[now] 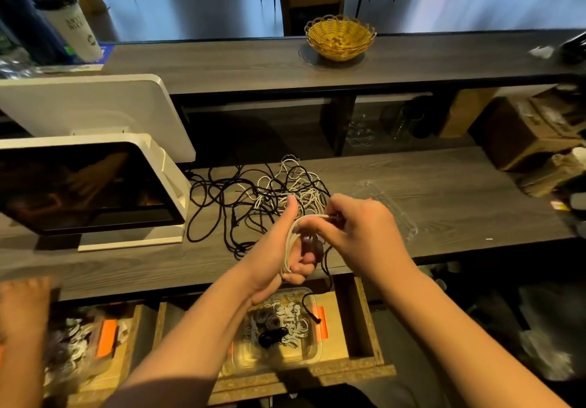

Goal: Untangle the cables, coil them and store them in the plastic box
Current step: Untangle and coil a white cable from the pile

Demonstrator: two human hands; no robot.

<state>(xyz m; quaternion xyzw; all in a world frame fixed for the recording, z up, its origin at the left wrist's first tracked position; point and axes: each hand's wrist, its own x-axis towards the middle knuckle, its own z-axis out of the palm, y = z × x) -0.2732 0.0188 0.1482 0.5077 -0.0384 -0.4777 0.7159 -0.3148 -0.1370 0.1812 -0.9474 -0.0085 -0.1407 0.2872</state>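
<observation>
Above drawer box point(312, 349), hands coil white cable point(290, 242); cup lettering blurred.

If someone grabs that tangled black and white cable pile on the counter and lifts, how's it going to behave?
Likely floppy: the cable pile lies in loose, slack loops on the counter. It would probably lift as one clump, since black and white strands cross each other. Probably light, as the cords look thin; one black strand already hangs over the counter edge and may drag or snag.
</observation>
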